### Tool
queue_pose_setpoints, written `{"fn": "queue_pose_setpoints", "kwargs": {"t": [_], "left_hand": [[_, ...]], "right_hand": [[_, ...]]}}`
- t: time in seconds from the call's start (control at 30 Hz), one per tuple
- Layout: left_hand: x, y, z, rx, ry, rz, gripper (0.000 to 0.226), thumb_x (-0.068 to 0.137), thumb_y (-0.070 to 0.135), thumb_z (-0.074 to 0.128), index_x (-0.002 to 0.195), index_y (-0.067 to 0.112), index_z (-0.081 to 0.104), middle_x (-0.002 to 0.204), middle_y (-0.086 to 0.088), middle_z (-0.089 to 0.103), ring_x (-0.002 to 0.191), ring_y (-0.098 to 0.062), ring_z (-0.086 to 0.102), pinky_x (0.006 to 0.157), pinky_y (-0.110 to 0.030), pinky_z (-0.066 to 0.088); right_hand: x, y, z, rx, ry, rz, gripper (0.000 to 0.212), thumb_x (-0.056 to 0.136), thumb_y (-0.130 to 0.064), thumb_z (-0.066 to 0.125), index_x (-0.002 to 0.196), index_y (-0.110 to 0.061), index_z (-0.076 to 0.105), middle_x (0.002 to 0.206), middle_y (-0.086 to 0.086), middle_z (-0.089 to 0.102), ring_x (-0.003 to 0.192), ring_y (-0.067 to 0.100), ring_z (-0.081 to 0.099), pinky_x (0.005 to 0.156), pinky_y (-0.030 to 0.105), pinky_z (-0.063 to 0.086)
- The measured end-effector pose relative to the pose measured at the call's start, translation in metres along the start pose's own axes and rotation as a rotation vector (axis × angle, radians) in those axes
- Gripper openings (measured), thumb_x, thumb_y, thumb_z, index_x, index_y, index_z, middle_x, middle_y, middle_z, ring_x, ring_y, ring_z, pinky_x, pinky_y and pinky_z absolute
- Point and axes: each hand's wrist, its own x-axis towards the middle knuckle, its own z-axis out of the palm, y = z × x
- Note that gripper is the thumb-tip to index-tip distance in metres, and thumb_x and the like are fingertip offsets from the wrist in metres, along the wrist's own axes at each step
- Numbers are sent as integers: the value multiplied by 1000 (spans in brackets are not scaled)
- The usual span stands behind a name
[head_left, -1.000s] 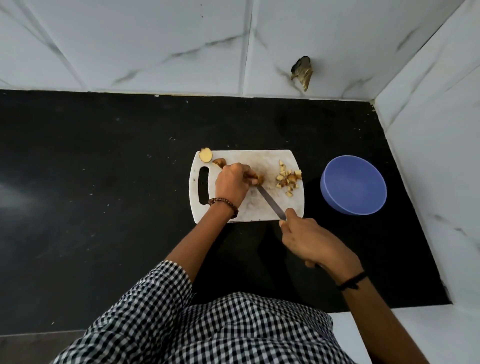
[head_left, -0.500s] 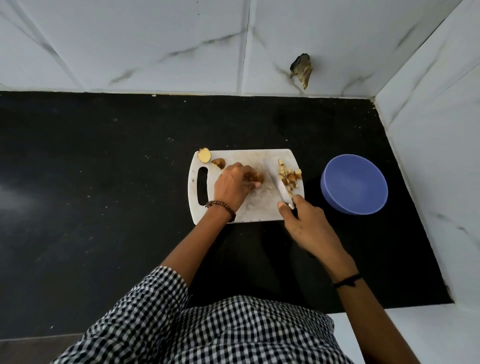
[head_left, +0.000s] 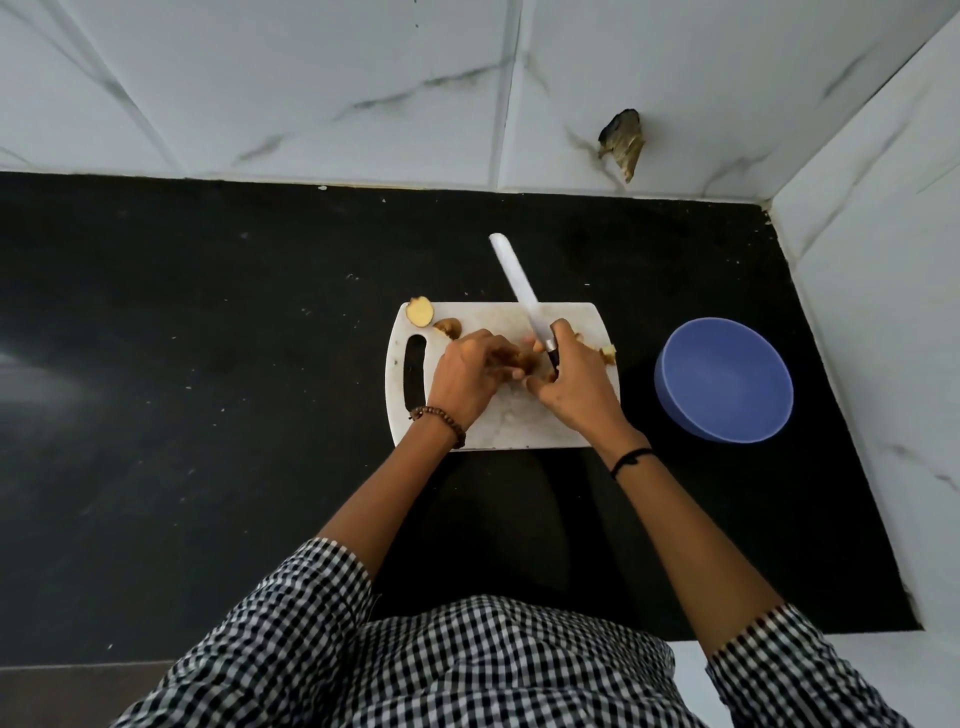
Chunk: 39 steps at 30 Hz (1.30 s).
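Even soft daylight, sharp focus, wide-angle bending at edges.

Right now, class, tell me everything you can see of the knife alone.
The knife has a long, narrow, pale blade with a rounded tip and a dark handle, mostly hidden in the right hand that grips it. The blade points away and slightly left, its tip past the far edge of the white cutting board, over the black counter. Only the right hand plainly touches it; the left hand holds a ginger piece beside the handle.

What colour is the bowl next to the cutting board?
Periwinkle blue; the bowl shows clearly in the head view.
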Motion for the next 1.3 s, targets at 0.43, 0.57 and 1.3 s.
{"fn": "queue_pose_setpoints", "kwargs": {"t": [0.43, 0.57, 1.3], "left_hand": [[-21, -30, -32, -17, 212, -152, 23, 80, 22, 75, 101, 15, 70, 97, 3, 66, 82, -4, 63, 80, -17, 53], [-21, -36, -44, -47, 315, -219, 20, 79, 19, 77, 98, 15, 70, 95, 2, 64, 80, -5, 62, 77, -15, 51], [-18, -2, -2, -221, -19, 6, 41, 74, 13, 81, 113, 14, 68, 102, 0, 66, 87, -7, 65, 76, -17, 55]], "right_hand": [[-1, 6, 17, 179, 89, 69, 38, 87, -29, 76, 110, -19, 47, 86, -15, 52, 78, -3, 54, 64, 9, 38], [1, 6, 22, 215, 86, 73, 40, 84, -31, 79, 108, -16, 49, 95, -7, 61, 84, 8, 60, 72, 23, 47], [-11, 12, 21, 420, 123, 173, 46, 83, -56, 72, 104, -19, 55, 87, -4, 65, 79, 8, 65, 69, 21, 50]]}}
